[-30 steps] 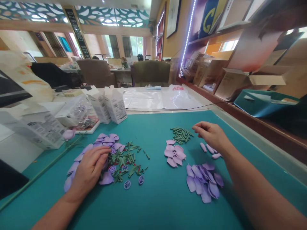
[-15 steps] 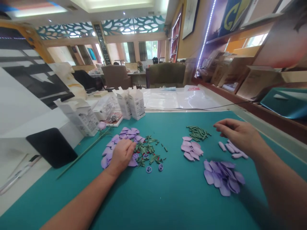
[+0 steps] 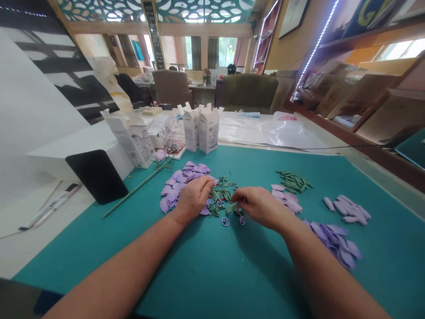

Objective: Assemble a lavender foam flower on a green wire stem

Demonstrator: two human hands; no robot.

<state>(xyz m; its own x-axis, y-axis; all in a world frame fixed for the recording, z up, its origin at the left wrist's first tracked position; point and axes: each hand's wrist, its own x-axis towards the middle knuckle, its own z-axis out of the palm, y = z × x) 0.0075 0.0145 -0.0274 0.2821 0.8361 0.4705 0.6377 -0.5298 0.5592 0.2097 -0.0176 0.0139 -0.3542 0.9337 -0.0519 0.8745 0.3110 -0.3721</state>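
My left hand (image 3: 195, 195) is closed, its fingers pressed together at the edge of a pile of purple petals (image 3: 174, 188); anything inside is hidden. Facing it, my right hand (image 3: 260, 206) bends down over the right side of a heap of small green leaf-like pieces (image 3: 217, 193), thumb and fingers pinched. A bit of red and green shows at its fingertips, too small to name. Just in front of the heap lie purple spoked rings (image 3: 225, 221). Part of a pale pink petal group (image 3: 288, 200) is covered by my right hand and wrist.
Green sticks (image 3: 294, 180), pale lilac bud-shaped pieces (image 3: 352, 209) and more purple petals (image 3: 335, 241) lie to the right on the green mat (image 3: 212, 274). To the left are a long-stemmed flower (image 3: 137, 186), a black tablet-like panel (image 3: 96, 176) and white boxes (image 3: 209, 130).
My right hand has swung left from near the green sticks and lilac pieces to the green heap. My left hand stays by the purple petals. The camera view has shifted.
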